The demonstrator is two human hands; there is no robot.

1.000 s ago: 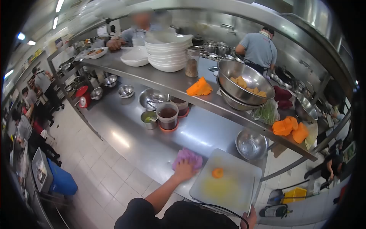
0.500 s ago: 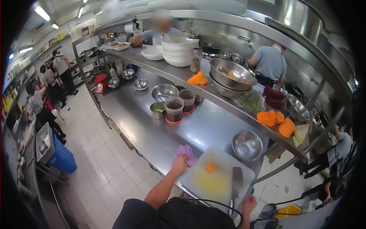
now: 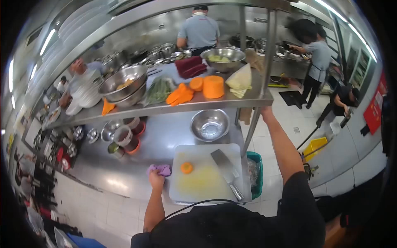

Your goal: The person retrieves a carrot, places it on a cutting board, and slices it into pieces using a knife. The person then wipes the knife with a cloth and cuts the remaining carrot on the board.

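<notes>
My left hand [image 3: 156, 177] is closed on a crumpled purple cloth [image 3: 162, 170] on the steel counter, just left of the white cutting board [image 3: 206, 150]. A cut round of carrot [image 3: 186, 167] rests on the board above a yellow stain. To its right lies a cleaver [image 3: 223, 162], its handle toward me. My right arm stretches forward, and my right hand [image 3: 267, 112] is at the shelf's right corner, beside the metal post [image 3: 257, 120]. The shelf edge hides its fingers. A steel bowl [image 3: 210, 125] sits behind the board.
Along the steel shelf [image 3: 165, 108] are orange carrot pieces [image 3: 213, 87], a cabbage wedge [image 3: 240, 82], bagged greens [image 3: 159, 91] and stacked bowls [image 3: 124, 84]. Containers of dark liquid [image 3: 126, 139] stand on the counter's left. A green bin [image 3: 254, 173] is at right. Co-workers are beyond the shelf.
My view has swung to the right. My right hand has risen from beside the counter to the shelf corner. My left hand still holds the purple cloth left of the board.
</notes>
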